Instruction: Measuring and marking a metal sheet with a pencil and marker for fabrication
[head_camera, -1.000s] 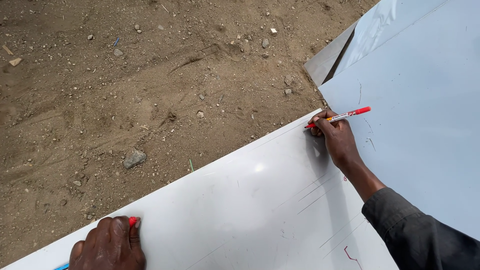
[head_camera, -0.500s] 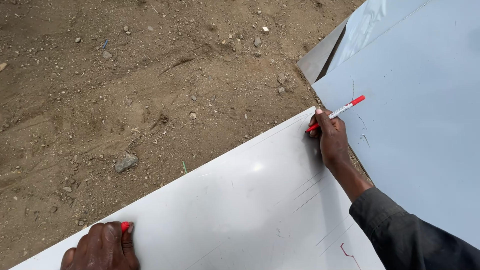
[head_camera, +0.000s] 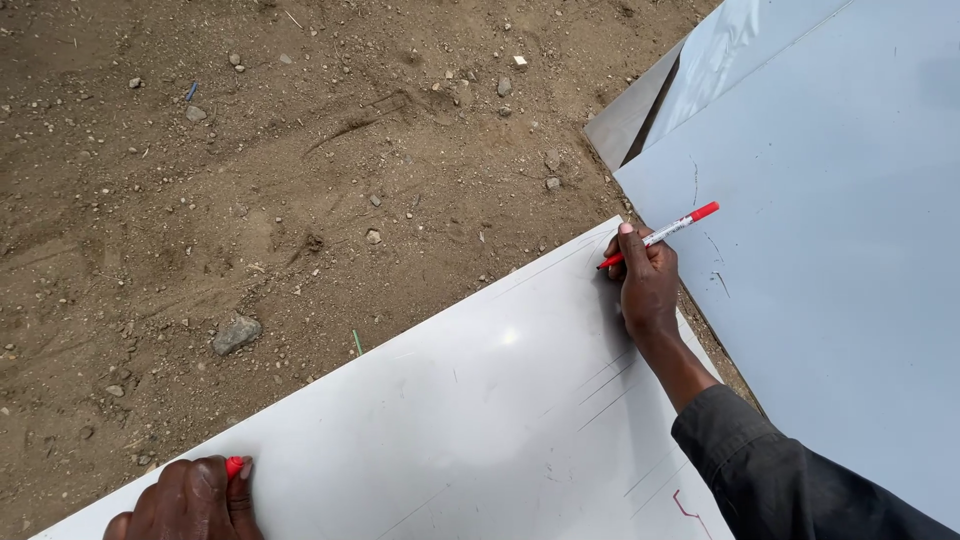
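- The right hand (head_camera: 648, 285) rests near the far corner of a white sheet (head_camera: 480, 420) that lies flat on the dirt ground (head_camera: 250, 180).
- Its fingers are closed around a red marker (head_camera: 660, 236); the grip sits on the lower part of the barrel, close to the tip.
- The marker's long axis runs from lower left to upper right. The red tip points down-left and meets the sheet just inside its upper edge; the red cap end projects up-right, over the neighbouring pale grey sheet (head_camera: 840, 250).
- The left hand (head_camera: 195, 500) is at the near-left corner of the white sheet, well apart from the right hand, pressed down on the surface. Its fingers are curled over a small red object (head_camera: 234, 466); what the object is cannot be told, as most of it is hidden.
- The white sheet's upper edge runs diagonally between the two hands, so both hands lie along one line. Faint straight lines already cross the sheet near the right forearm.
- The right hand is nearer the marker tip; the left hand only bears on the sheet.
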